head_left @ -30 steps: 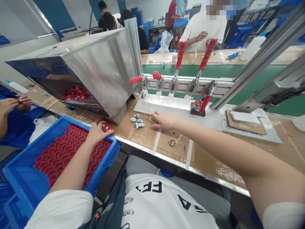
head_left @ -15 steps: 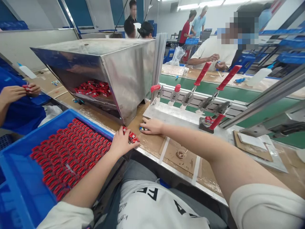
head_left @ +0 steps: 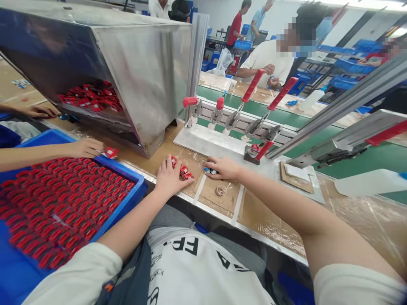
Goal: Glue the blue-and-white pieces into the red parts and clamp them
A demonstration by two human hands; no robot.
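Head view, looking down on a brown bench (head_left: 270, 222). Gripping a row of red pieces (head_left: 183, 170) near the front edge with the left hand (head_left: 168, 180), partly closed, thumb spread to one side. Gathering small blue-and-white pieces (head_left: 210, 171) on the bench with the right hand (head_left: 223, 168), bent inward and partly closed over them; cannot tell how many lie beneath. Just in front of the right hand, a small coil (head_left: 220, 190) on cardboard (head_left: 230, 201). Beyond, a metal plate (head_left: 203, 142) and red-handled clamps (head_left: 235, 120). To the left, a blue tub (head_left: 138, 186) with rows of red parts, another person's hand (head_left: 87, 148) above it, and a metal hopper (head_left: 146, 63) with a red heap (head_left: 92, 97) inside
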